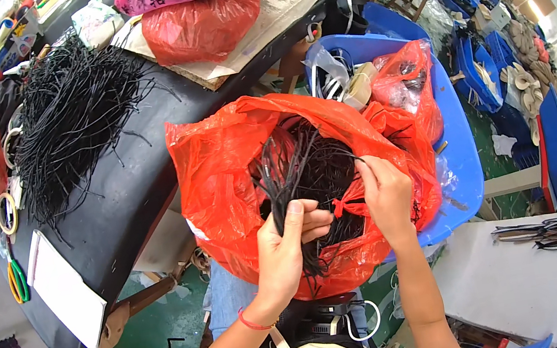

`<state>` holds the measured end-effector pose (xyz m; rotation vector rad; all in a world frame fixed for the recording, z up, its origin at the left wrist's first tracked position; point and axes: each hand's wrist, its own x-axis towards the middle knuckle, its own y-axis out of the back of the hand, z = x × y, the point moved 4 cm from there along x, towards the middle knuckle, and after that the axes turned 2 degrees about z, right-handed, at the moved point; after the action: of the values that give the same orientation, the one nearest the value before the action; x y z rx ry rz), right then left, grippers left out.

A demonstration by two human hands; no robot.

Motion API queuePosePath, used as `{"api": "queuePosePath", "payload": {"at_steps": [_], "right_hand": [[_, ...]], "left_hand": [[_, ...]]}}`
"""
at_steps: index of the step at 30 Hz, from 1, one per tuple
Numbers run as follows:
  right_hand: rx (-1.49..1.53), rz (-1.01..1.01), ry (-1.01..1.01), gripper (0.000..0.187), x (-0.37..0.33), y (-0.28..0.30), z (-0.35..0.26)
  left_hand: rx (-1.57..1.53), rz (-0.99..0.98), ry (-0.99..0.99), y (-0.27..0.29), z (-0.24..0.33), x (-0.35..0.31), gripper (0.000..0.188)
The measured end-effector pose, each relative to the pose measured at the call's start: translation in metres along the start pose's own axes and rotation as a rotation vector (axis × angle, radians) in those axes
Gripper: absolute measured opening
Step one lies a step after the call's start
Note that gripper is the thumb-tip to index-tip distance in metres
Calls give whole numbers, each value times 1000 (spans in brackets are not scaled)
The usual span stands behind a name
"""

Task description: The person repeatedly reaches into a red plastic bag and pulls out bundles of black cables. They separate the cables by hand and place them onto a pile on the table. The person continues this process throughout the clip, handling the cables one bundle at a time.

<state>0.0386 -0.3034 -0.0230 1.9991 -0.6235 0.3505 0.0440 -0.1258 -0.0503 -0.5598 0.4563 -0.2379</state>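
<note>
Left of the crinkled red plastic bag (213,185), a black table (129,193) carries a tangled cord heap (75,117); a smooth blue tub (466,174) sits right of the bag. Over the bag's mouth, the left hand (284,249) grips thin black strings (282,184); the right hand (388,193) pinches one.

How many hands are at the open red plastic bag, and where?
2: left hand holding black cords over the open red plastic bag; right hand over the bag's right side.
</note>
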Motion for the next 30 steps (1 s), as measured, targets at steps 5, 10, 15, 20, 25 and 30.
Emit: {"api": "queuePosePath", "payload": {"at_steps": [5,10,15,20,25,30], "right_hand": [[-93,-79,241,13,-13,22,-59],[-126,-256,305,8,-40,19,-97],[206,-146,306,21,-26,47,-130],[206,-254,105,16,-29,29,-98],[199,-449,-110,16,-53,10,-68],[148,-411,-101,15,-44,1,-41]], "left_hand": [[-85,1,-1,-9,-2,3,37],[-204,69,-40,-26,14,-10,33],[-41,196,-355,6,155,-38,37],[933,394,-957,32,334,-42,33],[1961,425,-914,98,378,76,38],[1915,519,-814,248,319,141,61]]}}
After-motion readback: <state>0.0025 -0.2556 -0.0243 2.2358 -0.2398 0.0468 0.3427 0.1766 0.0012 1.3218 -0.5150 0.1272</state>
